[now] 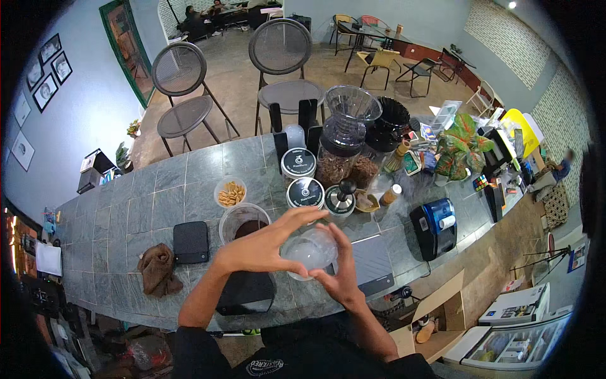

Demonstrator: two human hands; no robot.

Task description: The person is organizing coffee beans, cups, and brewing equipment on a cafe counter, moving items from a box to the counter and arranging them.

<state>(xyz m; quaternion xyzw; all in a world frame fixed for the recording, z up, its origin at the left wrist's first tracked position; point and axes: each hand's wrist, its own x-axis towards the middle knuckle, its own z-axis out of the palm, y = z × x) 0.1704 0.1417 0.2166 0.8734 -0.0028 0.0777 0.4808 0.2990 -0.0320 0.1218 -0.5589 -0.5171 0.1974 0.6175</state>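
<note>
Between both my hands is a translucent round plastic tub (310, 253), raised above the counter. My left hand (258, 244) curves around its left side with the thumb at the lower rim. The fingers and thumb of my right hand (341, 272) press against its right side. Partly behind my left hand stands a clear plastic container (242, 215) with dark brown contents. A small clear cup of light brown pieces (231, 193) sits just beyond it. Below my left forearm lies a black flat-topped object (248, 293), partly covered by the arm.
On the tiled counter (109, 227) are a brown cloth (159, 271), a black square device (191, 241) and a grey mat (367, 260). Lidded jars (299, 162), a tamper (342, 196), a glass dripper (352, 104) and a blue-black machine (434, 225) stand farther right. A person sits at far right.
</note>
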